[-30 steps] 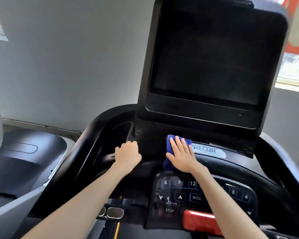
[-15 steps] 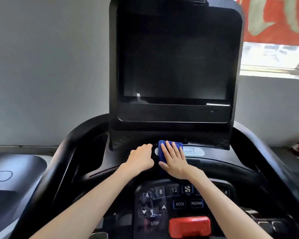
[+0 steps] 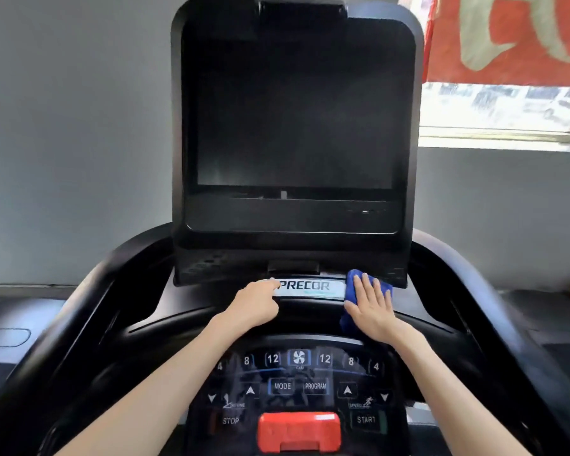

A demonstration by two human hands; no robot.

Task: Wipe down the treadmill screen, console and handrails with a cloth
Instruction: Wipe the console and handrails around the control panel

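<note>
The right hand [image 3: 371, 312] lies flat on a blue cloth [image 3: 352, 284], right of the middle of the frame. Its fingers are straight and spread, so its grip is loose. It presses the cloth on the black console [image 3: 191, 304], just beside the right end of the PRECOR label [image 3: 310, 287]. The left hand [image 3: 254, 306] rests at the label's left end with fingers curled in, its grip closed on nothing. The dark screen [image 3: 293, 120] stands above them. Low in the frame sit the buttons [image 3: 297, 386] and a red block [image 3: 298, 431].
</note>
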